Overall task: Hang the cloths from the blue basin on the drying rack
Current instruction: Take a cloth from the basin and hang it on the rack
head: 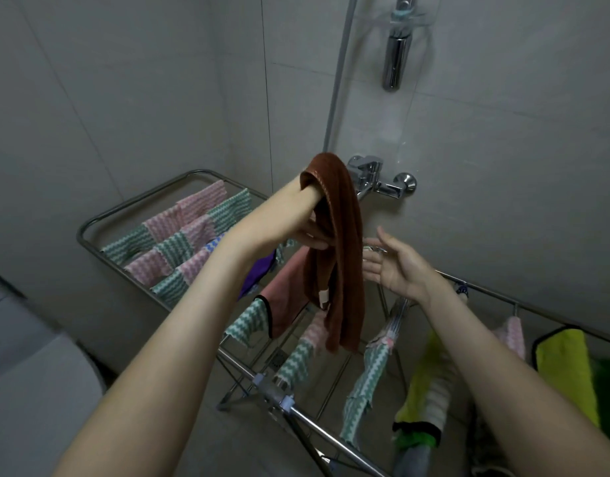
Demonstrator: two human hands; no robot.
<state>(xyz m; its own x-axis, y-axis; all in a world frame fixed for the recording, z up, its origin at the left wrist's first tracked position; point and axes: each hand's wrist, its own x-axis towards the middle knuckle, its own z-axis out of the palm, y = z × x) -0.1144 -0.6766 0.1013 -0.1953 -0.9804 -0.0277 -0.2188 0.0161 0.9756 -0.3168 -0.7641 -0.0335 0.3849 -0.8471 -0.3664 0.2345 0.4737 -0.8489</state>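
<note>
A brown cloth (341, 242) hangs folded over my left hand (296, 215), which is raised above the middle of the metal drying rack (131, 204). The cloth drapes over the hand's top and its two ends dangle down; my fingers below appear to hold it. My right hand (396, 263) is just right of the cloth, palm up, fingers relaxed, touching nothing. Several striped pink and green cloths (179, 235) lie on the rack's left wing. The blue basin is out of view.
More cloths hang on the rack's bars: a pink one (283, 297), striped green ones (362, 383), yellow-green ones (561, 370). A chrome tap (379, 182) and shower bar (396, 53) are on the tiled wall behind. A white fixture (31, 390) stands at the lower left.
</note>
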